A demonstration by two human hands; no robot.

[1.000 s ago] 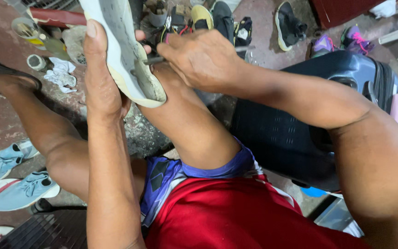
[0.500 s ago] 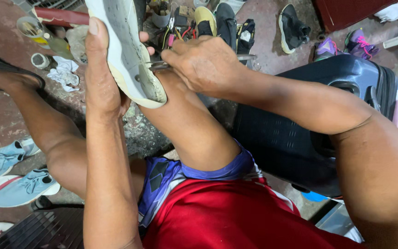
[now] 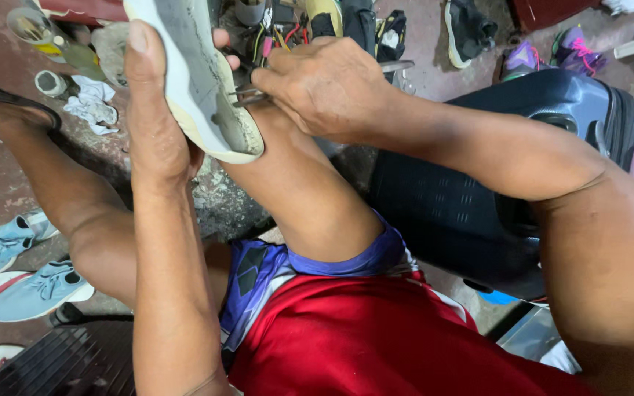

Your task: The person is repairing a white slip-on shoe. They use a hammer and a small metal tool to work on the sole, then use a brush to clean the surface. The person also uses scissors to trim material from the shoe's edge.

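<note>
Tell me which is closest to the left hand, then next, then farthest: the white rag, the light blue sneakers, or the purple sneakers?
Measured from the left hand in the head view:
1. White rag, just to its left on the floor.
2. Light blue sneakers, lower left.
3. Purple sneakers, far across at the upper right.

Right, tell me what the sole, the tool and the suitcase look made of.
Sole: pale rubber or foam, matte, scuffed grey, with dirt along its edge. Tool: thin metal by its grey glint; the right hand hides most of it, so its kind is unclear. Suitcase: dark hard plastic, smooth and slightly glossy, with moulded ribs.
</note>
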